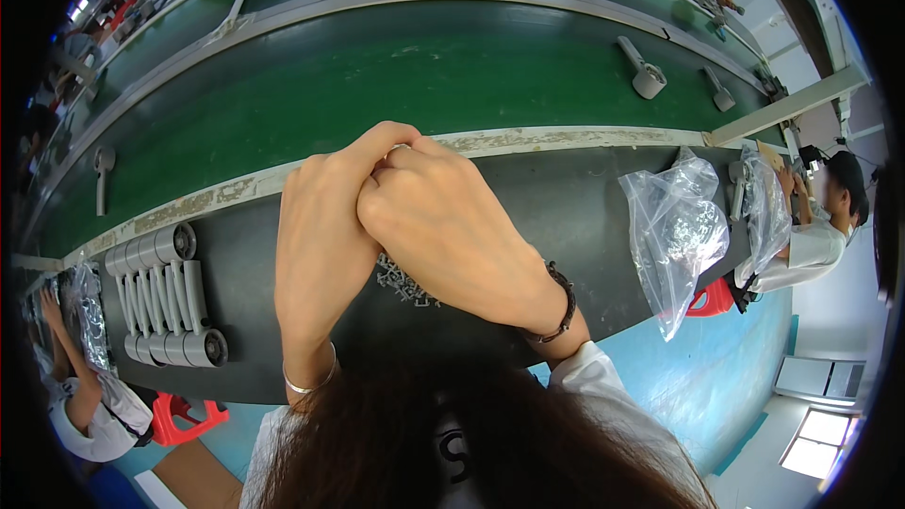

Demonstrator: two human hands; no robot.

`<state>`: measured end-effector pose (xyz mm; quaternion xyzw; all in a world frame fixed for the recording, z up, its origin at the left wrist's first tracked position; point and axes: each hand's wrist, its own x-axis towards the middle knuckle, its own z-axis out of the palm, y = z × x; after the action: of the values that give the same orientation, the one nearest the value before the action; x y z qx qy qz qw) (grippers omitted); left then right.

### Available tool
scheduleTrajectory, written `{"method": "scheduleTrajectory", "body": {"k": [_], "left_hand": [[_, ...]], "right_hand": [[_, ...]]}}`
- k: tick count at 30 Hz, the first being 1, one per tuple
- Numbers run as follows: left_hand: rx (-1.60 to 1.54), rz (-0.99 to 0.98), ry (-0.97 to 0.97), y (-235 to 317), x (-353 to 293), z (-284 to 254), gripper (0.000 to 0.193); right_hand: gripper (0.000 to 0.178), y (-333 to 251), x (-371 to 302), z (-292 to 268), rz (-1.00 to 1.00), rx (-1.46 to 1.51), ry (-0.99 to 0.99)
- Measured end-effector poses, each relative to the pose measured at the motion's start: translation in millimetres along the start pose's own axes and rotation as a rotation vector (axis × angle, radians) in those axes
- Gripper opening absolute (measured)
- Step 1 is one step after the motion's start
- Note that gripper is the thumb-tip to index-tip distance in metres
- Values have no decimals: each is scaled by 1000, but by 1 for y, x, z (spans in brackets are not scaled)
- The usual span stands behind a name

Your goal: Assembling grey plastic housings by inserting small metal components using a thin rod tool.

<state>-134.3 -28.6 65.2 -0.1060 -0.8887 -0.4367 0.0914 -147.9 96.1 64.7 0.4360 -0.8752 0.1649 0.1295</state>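
My left hand (322,221) and my right hand (451,231) meet over the dark work table (556,198), backs turned up. Their fingers curl inward and press together, the right hand overlapping the left at the knuckles. Whatever they pinch, if anything, is hidden beneath them. A small heap of grey metal pieces (403,285) lies on the table just below my hands, partly covered by the right one. To the left stands a neat row of grey handle-like parts with round ends (193,297).
Beyond the table's worn pale rail (566,137) runs a green conveyor belt (377,75) carrying a grey part (646,75) and others like it. A clear plastic bag (674,226) rests at the right edge. Co-workers sit on both sides, near red stools (187,419).
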Motion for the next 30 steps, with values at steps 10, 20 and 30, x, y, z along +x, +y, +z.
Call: {"method": "scheduleTrajectory", "body": {"k": [10, 20, 30], "left_hand": [[-45, 84, 10, -2, 1, -1, 30], [105, 208, 128, -8, -3, 3, 31], [166, 115, 84, -8, -4, 0, 30]], "right_hand": [[4, -3, 1, -3, -26, -5, 14], [6, -6, 1, -1, 8, -87, -19], [9, -8, 3, 2, 15, -147, -7]]}}
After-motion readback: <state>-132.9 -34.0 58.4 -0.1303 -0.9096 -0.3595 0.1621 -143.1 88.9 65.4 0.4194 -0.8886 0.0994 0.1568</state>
